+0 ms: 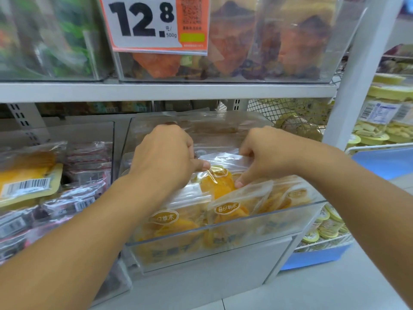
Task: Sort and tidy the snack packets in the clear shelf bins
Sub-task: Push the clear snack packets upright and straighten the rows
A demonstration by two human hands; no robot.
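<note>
Shop shelving fills the view. Nearest, a clear bin (223,222) holds mango packets upright in rows. Behind its front wall, the left hand (165,153) and right hand (266,155) each pinch one packet (220,175), fingers clamped on its top edge. Pulling unevenly could crease it or topple the packets leaning below the fingers.

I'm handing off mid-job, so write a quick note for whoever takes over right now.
Left hand and right hand both pinch one clear dried mango packet, held upright in the clear bin.
More mango packets stand toward the bin's front.
Left bin: mixed dark and yellow packets, untidy.
Left to do: seat the held packet, then sort the left bin.
</note>
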